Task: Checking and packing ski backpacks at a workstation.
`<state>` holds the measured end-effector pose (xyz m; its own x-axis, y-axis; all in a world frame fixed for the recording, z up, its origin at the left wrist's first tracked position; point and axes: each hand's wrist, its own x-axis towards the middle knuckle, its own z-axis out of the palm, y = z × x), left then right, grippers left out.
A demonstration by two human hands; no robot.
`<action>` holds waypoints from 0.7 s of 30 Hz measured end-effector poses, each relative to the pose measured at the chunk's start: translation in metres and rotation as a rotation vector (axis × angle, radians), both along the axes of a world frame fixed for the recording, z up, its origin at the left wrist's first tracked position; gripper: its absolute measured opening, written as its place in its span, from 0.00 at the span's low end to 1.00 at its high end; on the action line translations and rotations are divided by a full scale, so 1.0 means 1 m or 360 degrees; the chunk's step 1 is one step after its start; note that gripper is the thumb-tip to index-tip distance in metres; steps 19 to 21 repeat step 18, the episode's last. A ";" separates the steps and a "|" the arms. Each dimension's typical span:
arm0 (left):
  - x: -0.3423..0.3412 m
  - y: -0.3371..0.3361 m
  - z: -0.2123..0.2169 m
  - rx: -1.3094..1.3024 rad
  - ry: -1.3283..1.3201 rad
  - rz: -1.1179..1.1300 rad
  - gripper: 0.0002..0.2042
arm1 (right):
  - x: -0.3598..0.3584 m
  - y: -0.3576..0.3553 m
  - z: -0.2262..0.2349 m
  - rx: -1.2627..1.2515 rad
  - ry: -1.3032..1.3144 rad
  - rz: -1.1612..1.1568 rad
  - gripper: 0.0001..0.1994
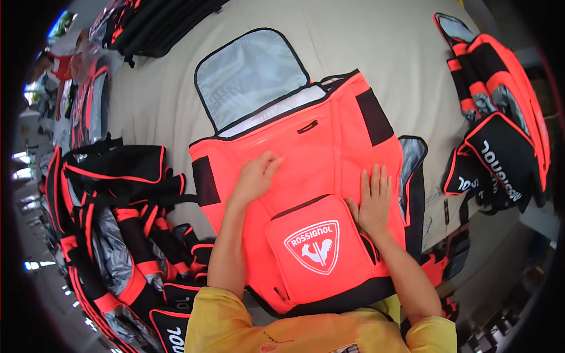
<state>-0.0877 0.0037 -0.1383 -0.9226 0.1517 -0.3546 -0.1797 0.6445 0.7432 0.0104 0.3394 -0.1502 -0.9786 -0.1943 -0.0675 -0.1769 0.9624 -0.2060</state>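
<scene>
A bright coral-red backpack [300, 165] with black trim lies front side up before me, its top toward the far side. Its grey-lined top flap [250, 76] is folded back, so the mouth gapes and pale lining shows. My left hand [257, 175] is over the upper left of the front panel, fingers curled in and thumb close to them; whether anything is between them I cannot make out. My right hand [373, 203] lies flat on the right side of the panel with fingers stretched out, beside the front pocket [321, 250], which bears a white shield emblem.
The bag rests on a table covered in beige cloth [159, 106]. More red and black bags [118, 235] are heaped at the left, and others [500, 117] stand at the right edge. Black padded pieces [168, 26] are stacked at the far left. A person [62, 67] is beyond them.
</scene>
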 end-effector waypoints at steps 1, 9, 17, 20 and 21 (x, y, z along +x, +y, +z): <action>-0.001 -0.002 0.000 0.0142 -0.0064 0.0027 0.15 | 0.000 0.001 -0.006 -0.0087 0.0065 0.0024 0.44; -0.036 0.015 0.029 0.0624 -0.0937 -0.0113 0.17 | 0.004 0.001 -0.010 -0.0306 0.0124 -0.0060 0.42; -0.047 0.042 0.030 0.0568 -0.1185 -0.0285 0.17 | 0.003 0.002 -0.013 -0.0384 0.0127 -0.0074 0.42; -0.047 0.042 0.029 0.0569 -0.1191 -0.0286 0.17 | 0.003 0.003 -0.014 -0.0388 0.0124 -0.0073 0.42; -0.047 0.042 0.029 0.0569 -0.1191 -0.0286 0.17 | 0.003 0.003 -0.014 -0.0388 0.0124 -0.0073 0.42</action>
